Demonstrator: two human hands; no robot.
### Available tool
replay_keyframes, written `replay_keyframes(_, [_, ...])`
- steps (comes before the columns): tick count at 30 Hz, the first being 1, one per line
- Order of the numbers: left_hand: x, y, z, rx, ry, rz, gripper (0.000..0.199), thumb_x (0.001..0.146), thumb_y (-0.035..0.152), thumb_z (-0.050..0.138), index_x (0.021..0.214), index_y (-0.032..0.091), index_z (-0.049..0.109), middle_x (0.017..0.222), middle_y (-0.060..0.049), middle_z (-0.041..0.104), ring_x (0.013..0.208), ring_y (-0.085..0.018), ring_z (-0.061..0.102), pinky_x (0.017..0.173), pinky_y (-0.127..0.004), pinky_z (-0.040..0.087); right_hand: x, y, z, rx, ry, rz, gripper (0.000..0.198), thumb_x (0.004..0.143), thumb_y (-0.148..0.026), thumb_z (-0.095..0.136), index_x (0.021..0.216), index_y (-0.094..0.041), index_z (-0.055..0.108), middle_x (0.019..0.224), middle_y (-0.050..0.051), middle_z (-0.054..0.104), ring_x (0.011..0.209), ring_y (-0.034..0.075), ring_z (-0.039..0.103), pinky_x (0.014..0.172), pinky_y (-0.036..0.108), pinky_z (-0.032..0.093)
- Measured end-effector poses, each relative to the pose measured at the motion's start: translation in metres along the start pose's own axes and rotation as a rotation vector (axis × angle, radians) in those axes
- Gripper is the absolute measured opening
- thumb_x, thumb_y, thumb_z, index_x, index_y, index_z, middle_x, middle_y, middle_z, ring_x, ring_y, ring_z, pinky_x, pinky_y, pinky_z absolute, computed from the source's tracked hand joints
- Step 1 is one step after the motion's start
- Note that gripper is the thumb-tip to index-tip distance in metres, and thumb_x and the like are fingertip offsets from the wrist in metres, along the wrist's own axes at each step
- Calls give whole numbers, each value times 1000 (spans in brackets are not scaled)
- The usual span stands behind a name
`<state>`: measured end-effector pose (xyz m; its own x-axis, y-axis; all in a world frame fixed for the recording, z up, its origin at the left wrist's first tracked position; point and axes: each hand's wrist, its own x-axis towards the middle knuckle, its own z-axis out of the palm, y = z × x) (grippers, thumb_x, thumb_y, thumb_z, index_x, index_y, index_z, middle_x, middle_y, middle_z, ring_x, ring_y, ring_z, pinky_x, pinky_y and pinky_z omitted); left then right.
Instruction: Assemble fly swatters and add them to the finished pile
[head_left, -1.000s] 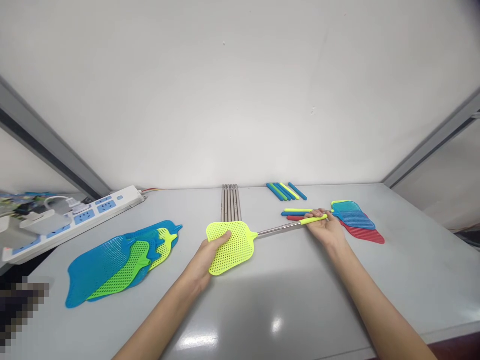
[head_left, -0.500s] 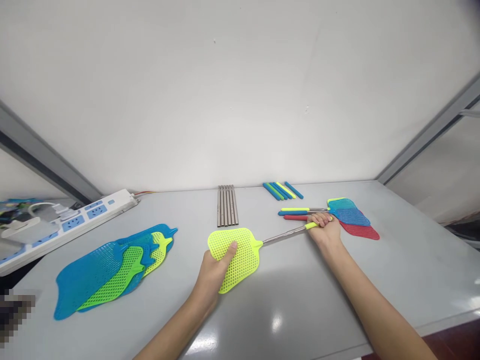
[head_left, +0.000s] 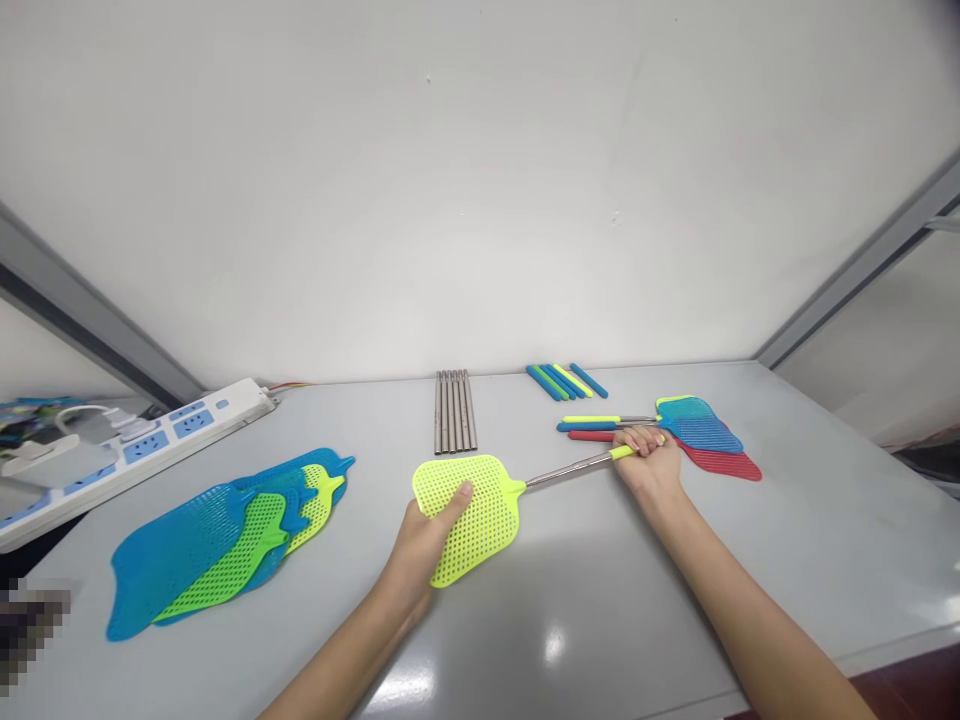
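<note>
A yellow fly swatter (head_left: pixel 484 515) with a perforated head and a thin metal rod is held between both hands above the table. My left hand (head_left: pixel 420 545) grips the head at its left edge, thumb on top and fingers hidden beneath. Closed around the yellow handle at the rod's other end is my right hand (head_left: pixel 647 455). Just behind that hand lie whole fly swatters: a blue one (head_left: pixel 701 430) on top, a red one (head_left: pixel 724 462) below it, and a yellow one partly covered by the blue head.
Loose swatter heads, including a blue one (head_left: pixel 180 545) and a green one (head_left: pixel 240 560), overlap on the left. Several metal rods (head_left: pixel 455 412) lie by the wall, with coloured handle sleeves (head_left: pixel 564 382) to their right. A power strip (head_left: pixel 180 430) runs along the far left.
The left hand and the swatter's head have shifted very slightly to the left. Both grips stay the same, and the things on the table have not moved.
</note>
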<state>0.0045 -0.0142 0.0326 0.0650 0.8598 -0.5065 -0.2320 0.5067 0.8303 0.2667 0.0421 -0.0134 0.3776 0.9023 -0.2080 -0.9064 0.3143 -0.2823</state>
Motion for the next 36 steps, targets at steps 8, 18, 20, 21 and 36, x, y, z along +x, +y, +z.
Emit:
replay_keyframes(8, [4, 2, -1, -25, 22, -42, 33, 67, 28, 60, 97, 13, 57, 93, -12, 63, 80, -22, 61, 67, -31, 49, -4, 6, 2, 19, 11, 18, 25, 65, -17, 31, 47, -19, 14, 34, -8, 19, 26, 5, 20, 30, 18, 25])
replay_keyframes(18, [7, -2, -6, -11, -30, -40, 38, 64, 33, 62, 97, 14, 57, 90, -12, 64, 79, -23, 61, 68, -32, 49, -7, 10, 4, -17, 15, 9, 28, 67, -21, 32, 46, -18, 14, 34, -8, 18, 27, 4, 19, 30, 18, 24])
replay_keyframes(20, [8, -3, -6, 1, -4, -39, 37, 64, 32, 63, 96, 14, 56, 90, -12, 64, 79, -23, 61, 66, -32, 49, -9, 11, 6, -9, 20, 16, 27, 67, -21, 32, 46, -18, 15, 34, -8, 19, 27, 5, 19, 30, 18, 24])
replay_keyframes(21, [8, -3, -5, 5, 8, -32, 37, 65, 31, 62, 96, 14, 56, 90, -13, 64, 79, -23, 61, 65, -32, 50, -10, 12, 7, -1, 18, 19, 27, 67, -21, 32, 46, -18, 16, 34, -8, 19, 27, 5, 19, 30, 18, 24])
replay_keyframes(36, [12, -1, -3, -63, 50, -36, 28, 70, 22, 57, 97, 13, 56, 96, -13, 62, 80, -22, 61, 70, -32, 49, -16, 18, 12, 48, 95, 29, 25, 67, -21, 32, 48, -19, 15, 33, -8, 19, 27, 5, 18, 29, 19, 22])
